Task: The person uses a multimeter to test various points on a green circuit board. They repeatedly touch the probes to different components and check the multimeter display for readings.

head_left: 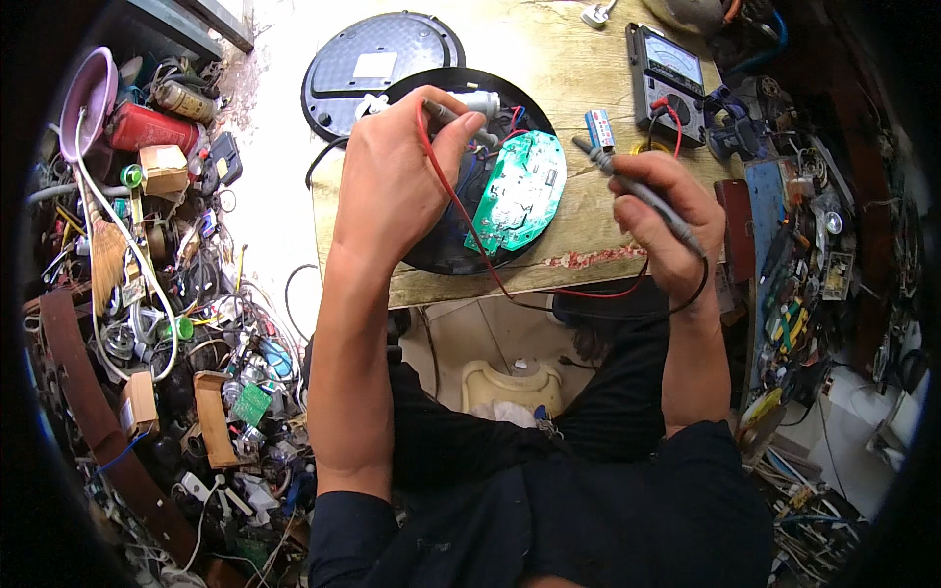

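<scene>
My left hand point(392, 181) pinches a grey test probe point(443, 114) with a red lead, its tip pointing toward the parts beside a green circuit board point(524, 186). Whether the tip touches anything is unclear. In my right hand point(676, 220) is a second grey test probe point(655, 202) on a black lead, held to the right of the board with its dark tip up and left. The board lies tilted in a round black housing point(542, 116), where wires and a pale cylindrical part point(478, 102) also show. An analogue multimeter point(674, 88) with a red plug sits at the back right.
A round black cover point(338, 83) lies behind the housing on the wooden table point(588, 230). A small blue and white box point(599, 128) and a white plug point(596, 15) rest there too. Cluttered cables and parts point(245, 392) pile up left; tools and scraps point(794, 304) crowd the right.
</scene>
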The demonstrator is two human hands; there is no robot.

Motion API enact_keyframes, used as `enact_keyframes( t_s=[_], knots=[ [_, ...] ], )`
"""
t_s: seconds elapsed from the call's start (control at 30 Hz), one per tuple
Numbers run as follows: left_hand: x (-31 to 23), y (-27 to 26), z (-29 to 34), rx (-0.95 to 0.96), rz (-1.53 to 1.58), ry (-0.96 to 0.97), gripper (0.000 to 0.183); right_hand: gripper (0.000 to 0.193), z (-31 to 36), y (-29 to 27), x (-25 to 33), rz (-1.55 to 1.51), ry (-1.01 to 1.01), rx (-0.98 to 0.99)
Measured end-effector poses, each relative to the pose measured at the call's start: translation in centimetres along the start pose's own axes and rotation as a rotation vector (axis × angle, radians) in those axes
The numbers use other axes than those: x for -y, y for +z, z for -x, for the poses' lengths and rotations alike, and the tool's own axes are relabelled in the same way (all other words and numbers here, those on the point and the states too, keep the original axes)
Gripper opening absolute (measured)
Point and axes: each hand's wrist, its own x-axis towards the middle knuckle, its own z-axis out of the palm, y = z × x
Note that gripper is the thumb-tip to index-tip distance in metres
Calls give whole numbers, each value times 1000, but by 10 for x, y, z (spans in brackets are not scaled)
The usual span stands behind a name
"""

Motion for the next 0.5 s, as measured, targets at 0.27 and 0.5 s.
enact_keyframes(
  t_s=[0.27, 0.5],
  knots=[
    [2, 4, 0, -42, -3, 67, 20, 15, -1, 19, -6, 144, -256, 136],
    [-5, -2, 0, 35, -33, -23, 22, 18, 5, 28, -13, 143, -240, 86]
  ],
)
